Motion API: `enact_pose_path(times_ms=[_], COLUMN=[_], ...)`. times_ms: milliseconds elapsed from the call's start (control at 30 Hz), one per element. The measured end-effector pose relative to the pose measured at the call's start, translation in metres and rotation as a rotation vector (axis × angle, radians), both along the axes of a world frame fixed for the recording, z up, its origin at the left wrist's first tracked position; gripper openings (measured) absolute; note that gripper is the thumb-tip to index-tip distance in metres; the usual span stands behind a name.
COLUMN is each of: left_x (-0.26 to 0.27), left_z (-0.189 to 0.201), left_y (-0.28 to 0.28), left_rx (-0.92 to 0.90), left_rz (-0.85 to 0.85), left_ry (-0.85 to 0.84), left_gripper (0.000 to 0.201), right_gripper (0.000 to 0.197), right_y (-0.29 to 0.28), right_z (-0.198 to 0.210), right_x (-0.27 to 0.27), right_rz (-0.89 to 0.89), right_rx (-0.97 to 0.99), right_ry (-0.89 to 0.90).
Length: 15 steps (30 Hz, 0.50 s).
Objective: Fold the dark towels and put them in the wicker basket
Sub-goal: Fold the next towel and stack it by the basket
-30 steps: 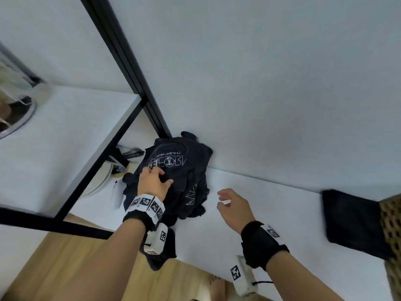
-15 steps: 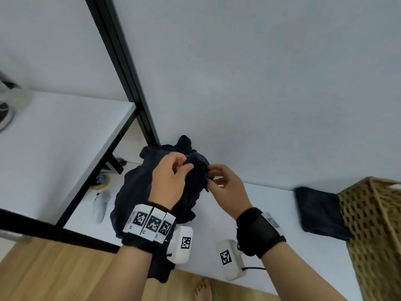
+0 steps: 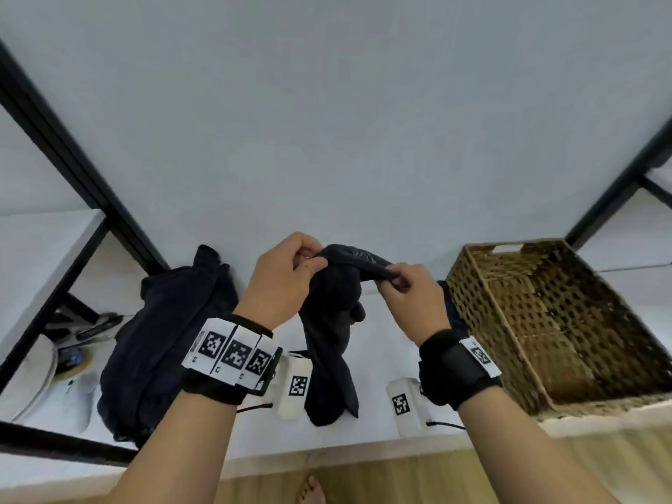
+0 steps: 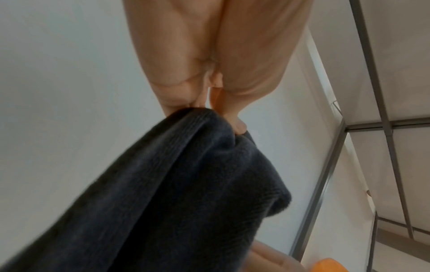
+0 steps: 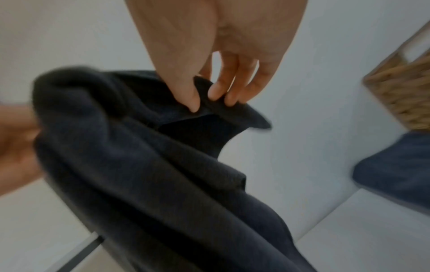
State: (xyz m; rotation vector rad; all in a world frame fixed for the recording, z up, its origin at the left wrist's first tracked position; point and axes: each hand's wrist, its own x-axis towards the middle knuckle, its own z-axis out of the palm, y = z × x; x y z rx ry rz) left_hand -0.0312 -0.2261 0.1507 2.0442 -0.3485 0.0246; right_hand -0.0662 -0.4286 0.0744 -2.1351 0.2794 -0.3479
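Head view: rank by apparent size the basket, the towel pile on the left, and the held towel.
1. Basket.
2. Towel pile.
3. Held towel, pinched by left hand and right hand; bunched and nearer the camera, so unsure.

Folded towel (image 3: 449, 307) beside wicker basket (image 3: 545, 321) mostly hidden behind right hand (image 3: 411, 300). Basket's near right corner cut off by head-view edge. Clutter (image 3: 83, 329) at far left too small to identify. Right wrist view motion-blurred.
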Motion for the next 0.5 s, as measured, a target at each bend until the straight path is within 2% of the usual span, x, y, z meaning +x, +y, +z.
enact_pose_path(times_ms=[67, 167, 233, 333, 367, 467, 500], left_x=[-0.011, -0.031, -0.044, -0.061, -0.066, -0.077, -0.080], left_z=[-0.007, -0.022, -0.030, -0.033, -0.033, -0.031, -0.030], left_y=[-0.005, -0.011, -0.015, -0.028, -0.034, -0.049, -0.050], left_rx=[0.048, 0.231, 0.326, 0.344, 0.361, 0.391, 0.362], left_rz=[0.001, -0.041, -0.121, -0.264, -0.284, -0.187, -0.144], left_ry=[0.008, -0.023, -0.040, 0.037, 0.063, 0.057, 0.027], left_gripper=[0.021, 0.028, 0.041, 0.061, 0.058, 0.010, 0.015], right_gripper=[0.005, 0.005, 0.009, 0.010, 0.008, 0.004, 0.002], right_y=[-0.023, -0.041, -0.042, -0.027, -0.020, -0.004, -0.002], right_z=[0.002, 0.011, 0.020, 0.038, 0.044, 0.058, 0.059], right_x=[-0.013, -0.032, -0.043, -0.057, -0.061, -0.074, -0.078], right_rz=[-0.088, -0.132, -0.062, 0.085, 0.129, 0.203, 0.209], right_rx=[-0.005, 0.117, 0.215, 0.261, 0.272, 0.307, 0.329], right_ry=[-0.056, -0.135, -0.139, -0.146, -0.163, -0.226, -0.237])
